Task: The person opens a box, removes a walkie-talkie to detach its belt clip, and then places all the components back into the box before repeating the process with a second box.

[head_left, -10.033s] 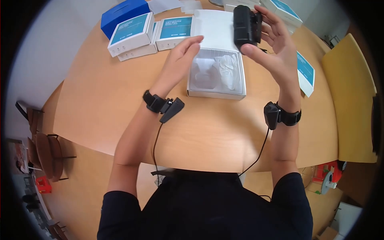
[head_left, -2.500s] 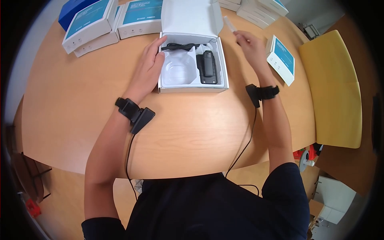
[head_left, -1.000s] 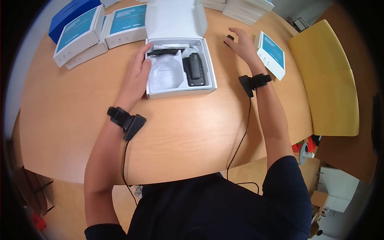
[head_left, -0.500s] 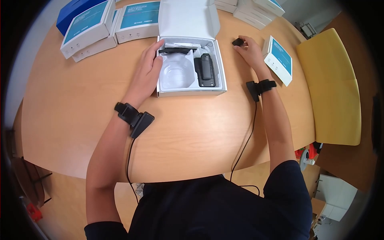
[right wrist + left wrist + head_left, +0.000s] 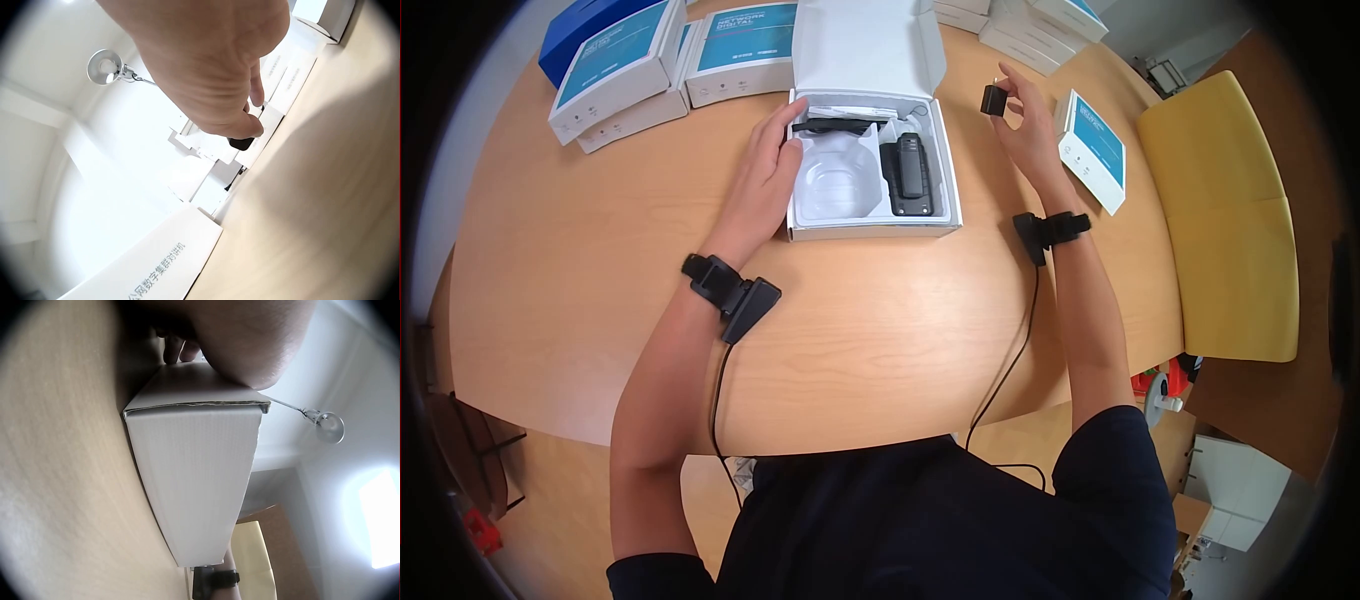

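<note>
An open white box (image 5: pixel 875 232) stands on the table, its lid raised at the back. My left hand (image 5: pixel 762 190) rests along the box's left wall with fingers extended and thumb at the rim. In the tray (image 5: pixel 837 182) lies a black two-way radio (image 5: pixel 911 168), to the right of a round hollow. A black cable (image 5: pixel 832 126) and a flat white packet (image 5: pixel 855 112) lie along the back of the box. To the right of the box, my right hand (image 5: pixel 1034 145) pinches a black power adapter (image 5: pixel 994 100) between thumb and fingers, above the table. Its prongs point up.
A closed white box with a teal label (image 5: pixel 1092 150) lies right of my right hand. Several similar boxes (image 5: pixel 740 50) and a blue box (image 5: pixel 590 35) stand at the back left. More white boxes (image 5: pixel 1040 35) are stacked at the back right. A yellow chair (image 5: pixel 1225 220) stands at the table's right.
The radio, earlier in my right hand, now lies in the box, as does the white packet. My right hand has since picked up the adapter and raised it. My left hand stays at the box.
</note>
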Action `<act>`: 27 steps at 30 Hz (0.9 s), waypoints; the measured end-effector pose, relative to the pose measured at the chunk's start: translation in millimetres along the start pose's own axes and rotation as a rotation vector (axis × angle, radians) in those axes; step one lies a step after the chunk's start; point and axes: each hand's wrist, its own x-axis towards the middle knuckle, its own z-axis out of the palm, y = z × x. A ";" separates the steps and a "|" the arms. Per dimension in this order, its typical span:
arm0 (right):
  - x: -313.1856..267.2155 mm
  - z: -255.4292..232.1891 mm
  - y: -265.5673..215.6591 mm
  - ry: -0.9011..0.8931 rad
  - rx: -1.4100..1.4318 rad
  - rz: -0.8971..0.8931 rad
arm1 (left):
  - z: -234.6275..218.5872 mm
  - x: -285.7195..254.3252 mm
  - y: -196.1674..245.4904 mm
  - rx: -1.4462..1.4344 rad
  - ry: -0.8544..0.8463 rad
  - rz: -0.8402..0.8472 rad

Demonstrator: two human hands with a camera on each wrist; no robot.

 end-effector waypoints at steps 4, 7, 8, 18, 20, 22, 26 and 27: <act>2.8 -3.7 -8.5 -0.003 0.066 0.020 | 2.0 1.0 -4.4 0.017 0.019 0.048; 5.7 -0.6 -14.4 0.007 0.330 0.145 | -2.4 -1.7 -1.5 0.030 0.017 0.030; 6.9 -2.0 -31.4 -0.019 0.465 0.224 | -1.7 -1.7 0.7 0.023 0.011 0.018; -8.0 9.3 -163.5 -0.424 0.580 -0.072 | 0.7 -1.4 -3.0 0.013 0.016 -0.004; -10.8 16.0 -177.7 -0.411 0.467 -0.100 | 0.8 -1.0 -4.0 0.020 0.016 -0.002; -10.7 17.7 -184.9 -0.454 0.317 -0.116 | 0.6 -1.0 -3.9 0.020 0.013 -0.003; -11.6 26.4 -184.5 -0.456 0.267 -0.204 | -1.2 -1.2 -1.2 0.026 0.002 -0.011; -10.9 28.2 -184.4 -0.470 0.272 -0.203 | -1.1 -1.3 -0.8 0.032 -0.001 -0.012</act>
